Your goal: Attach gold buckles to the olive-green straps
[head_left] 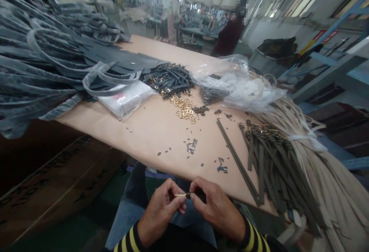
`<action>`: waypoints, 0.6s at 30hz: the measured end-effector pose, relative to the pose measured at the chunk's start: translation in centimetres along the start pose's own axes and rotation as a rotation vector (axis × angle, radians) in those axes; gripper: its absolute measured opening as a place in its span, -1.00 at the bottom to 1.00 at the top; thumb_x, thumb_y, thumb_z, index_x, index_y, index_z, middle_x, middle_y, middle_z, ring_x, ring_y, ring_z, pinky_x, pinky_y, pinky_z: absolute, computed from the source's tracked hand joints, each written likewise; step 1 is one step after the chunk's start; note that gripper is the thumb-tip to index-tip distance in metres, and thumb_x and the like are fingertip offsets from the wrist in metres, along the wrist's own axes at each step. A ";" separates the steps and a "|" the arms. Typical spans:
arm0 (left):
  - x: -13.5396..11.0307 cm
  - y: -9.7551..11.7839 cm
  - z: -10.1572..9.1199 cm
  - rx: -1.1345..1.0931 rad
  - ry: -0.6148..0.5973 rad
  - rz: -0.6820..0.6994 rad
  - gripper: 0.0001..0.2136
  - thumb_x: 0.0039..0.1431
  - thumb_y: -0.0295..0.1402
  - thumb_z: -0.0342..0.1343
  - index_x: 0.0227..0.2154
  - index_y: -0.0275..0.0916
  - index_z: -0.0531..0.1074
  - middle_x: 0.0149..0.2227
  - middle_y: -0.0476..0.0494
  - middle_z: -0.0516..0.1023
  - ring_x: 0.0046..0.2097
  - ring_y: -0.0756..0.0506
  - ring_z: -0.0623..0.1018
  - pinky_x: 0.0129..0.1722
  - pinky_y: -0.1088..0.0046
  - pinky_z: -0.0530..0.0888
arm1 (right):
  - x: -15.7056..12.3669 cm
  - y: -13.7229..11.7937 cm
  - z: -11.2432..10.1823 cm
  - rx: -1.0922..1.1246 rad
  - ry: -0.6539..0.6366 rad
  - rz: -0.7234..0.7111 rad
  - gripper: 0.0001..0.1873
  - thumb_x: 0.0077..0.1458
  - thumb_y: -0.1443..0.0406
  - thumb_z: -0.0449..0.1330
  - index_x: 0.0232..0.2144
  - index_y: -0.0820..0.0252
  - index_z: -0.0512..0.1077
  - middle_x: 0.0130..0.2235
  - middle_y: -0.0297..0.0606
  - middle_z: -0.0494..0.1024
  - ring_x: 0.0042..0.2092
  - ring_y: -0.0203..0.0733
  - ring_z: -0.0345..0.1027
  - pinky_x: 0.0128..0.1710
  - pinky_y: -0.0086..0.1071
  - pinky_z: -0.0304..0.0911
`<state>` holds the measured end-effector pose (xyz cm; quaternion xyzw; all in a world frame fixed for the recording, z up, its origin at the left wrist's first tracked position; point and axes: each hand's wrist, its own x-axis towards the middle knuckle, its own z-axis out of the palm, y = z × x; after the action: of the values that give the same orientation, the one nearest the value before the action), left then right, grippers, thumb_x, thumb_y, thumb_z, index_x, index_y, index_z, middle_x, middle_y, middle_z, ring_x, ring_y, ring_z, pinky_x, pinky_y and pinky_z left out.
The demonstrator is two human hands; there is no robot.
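Observation:
Low over my lap, in front of the table edge, my left hand pinches a small gold buckle seen edge-on. My right hand is closed in a pinch on a small dark piece that meets the buckle's right end; its exact kind is too small to make out. On the table beyond my hands lie loose small dark pieces and another little group of them. Farther back is a heap of gold buckles.
Dark buckled straps are heaped behind the gold buckles. Grey strips cover the left. Plastic bags stand at the back right. Olive straps and beige strips hang over the right edge. Two people are in the background.

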<state>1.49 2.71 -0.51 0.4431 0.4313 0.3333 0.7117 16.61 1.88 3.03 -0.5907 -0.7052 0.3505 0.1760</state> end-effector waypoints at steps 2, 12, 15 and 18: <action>0.4 -0.1 0.0 -0.030 0.007 -0.044 -0.72 -0.13 -0.22 0.13 -0.58 -0.28 0.16 -0.63 0.04 0.37 -0.58 0.07 0.40 -0.58 0.58 0.34 | 0.4 -0.2 -0.3 -0.034 0.001 -0.012 -0.94 -0.11 0.43 0.02 -0.54 0.22 0.24 -0.56 -0.39 0.29 -0.49 -0.33 0.17 -0.47 -0.49 0.05; 2.0 0.6 0.2 -0.146 -0.151 -0.198 -0.62 -0.19 -0.05 0.11 -0.63 -0.33 0.27 -0.73 0.08 0.29 -0.73 0.16 0.25 -0.76 0.68 0.16 | 1.9 -1.4 -1.9 -0.312 -0.102 -0.139 -0.91 -0.07 0.42 0.00 -0.50 0.20 0.28 -0.45 -0.32 0.37 -0.40 -0.29 0.23 -0.44 -0.48 0.03; 2.3 1.1 0.3 -0.227 -0.050 -0.169 -0.64 -0.23 -0.09 0.16 -0.66 -0.34 0.28 -0.75 0.08 0.28 -0.73 0.17 0.22 -0.76 0.69 0.12 | 2.7 -1.7 -2.8 -0.357 -0.130 -0.169 -0.91 -0.05 0.41 -0.01 -0.49 0.19 0.27 -0.44 -0.32 0.37 -0.40 -0.29 0.23 -0.44 -0.48 0.01; 2.8 1.5 0.3 -0.173 0.054 -0.132 -0.64 -0.26 -0.09 0.17 -0.68 -0.35 0.30 -0.78 0.08 0.29 -0.75 0.16 0.22 -0.75 0.67 0.14 | 3.8 -1.9 -3.5 -0.373 -0.133 -0.187 -0.94 -0.04 0.39 0.00 -0.46 0.18 0.26 -0.46 -0.34 0.37 -0.44 -0.31 0.21 -0.47 -0.48 -0.01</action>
<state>2.75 5.55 0.07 0.3416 0.4485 0.3335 0.7556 16.69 6.36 6.13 -0.5206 -0.8196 0.2343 0.0483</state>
